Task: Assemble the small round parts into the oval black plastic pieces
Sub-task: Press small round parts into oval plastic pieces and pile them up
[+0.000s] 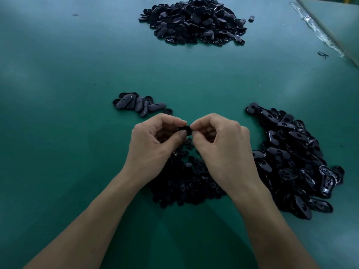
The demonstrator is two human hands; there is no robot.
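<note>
Both hands meet at the centre of the green table (58, 94), raised just above the stock. The left hand (153, 140) has its fingers curled inward, thumb and forefinger pinching one end of an oval black piece (184, 129). The right hand (219, 144) is curled likewise and pinches the opposite end. This two-sided hold appears intended to steady the piece while a round part is pressed home. Whether a round part is already seated, or sits under a fingertip, cannot be told, since the fingers cover most of the piece. Only a short, dark, glossy strip of it shows between the thumbs. Directly under the hands lies the heap of small round parts (186, 181), matt black and flat, placed where either hand can drop to it. Near it, to the right, sits the supply of oval shells (291, 162), many lying hollow side up with a keyhole-like opening showing, within reach of the right hand. Beyond the left hand, a small cluster of ovals (136, 103) lies mostly smooth side up with a grey sheen; these are judged to be finished units set apart from raw stock. At the far side a large mound of ovals (194, 22) stands well apart, with one stray piece (251, 18) beside it. Judgement: fitting step in hand; the bulk of the near stock is not yet processed.
</note>
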